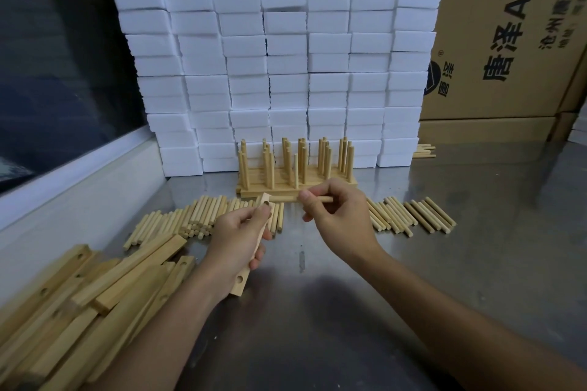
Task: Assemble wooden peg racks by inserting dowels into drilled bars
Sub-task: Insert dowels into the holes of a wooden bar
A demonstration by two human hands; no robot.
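Drilled bar (254, 247), a short length of pale wood, is held tilted above the steel bench (333, 311) in the left hand (236, 240), whose fingers (255, 262) curl round its middle, leaving one hole showing near the low end and another near the top. The right hand (336, 216) pinches a dowel (319, 199) between thumb and fingers (306, 195), lying level with its left end aimed at the top hole. Both pieces look light, stiff and dry, so they should not flex or slip much; the bar is best gripped at mid-length, clear of the holes, and the dowel close to its entering end so it does not wander. A snug hole could bind or split thin wood if the dowel enters crooked. Whether the dowel tip has already entered the hole cannot be told, since the left thumb and the bar's end overlap it. Finished racks (295, 168) stand behind the hands, partly hidden by them, and their count is unclear. Loose dowels (190, 219) lie to the left, more (413, 216) to the right, and the stock of bars (95, 289) runs off the picture's lower left edge.
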